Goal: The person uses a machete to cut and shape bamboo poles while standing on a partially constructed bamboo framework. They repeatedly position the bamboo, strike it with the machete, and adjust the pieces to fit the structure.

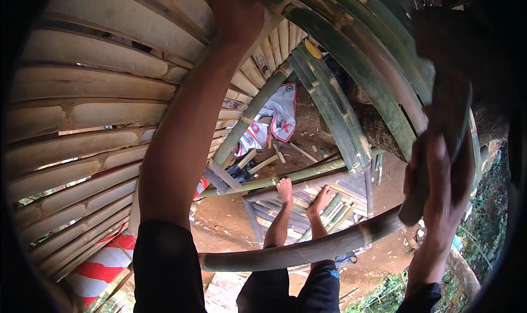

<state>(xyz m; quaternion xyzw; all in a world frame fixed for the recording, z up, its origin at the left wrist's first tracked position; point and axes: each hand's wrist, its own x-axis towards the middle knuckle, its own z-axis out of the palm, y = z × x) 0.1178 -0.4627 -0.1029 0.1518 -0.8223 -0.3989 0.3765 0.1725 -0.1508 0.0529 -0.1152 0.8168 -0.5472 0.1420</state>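
Observation:
My left arm reaches up to the top edge, where my left hand (239,14) is curled at the junction of the pale bamboo slats (121,66) and the green split bamboo strips (362,66). Its fingertips are partly cut off by the frame, and what they pinch is hidden. At the right, my right hand (442,175) is wrapped round the handle of a dark mallet (453,107), which is raised with its bulky head upward. The mallet is blurred and in shadow, so its material does not show.
A curved bamboo pole (296,256) crosses in front of my body. Below, my bare feet rest on a bamboo slat platform (340,200). A white and red printed cloth (282,112) and black plastic (239,171) lie on brown soil. Green plants (494,214) grow at the right.

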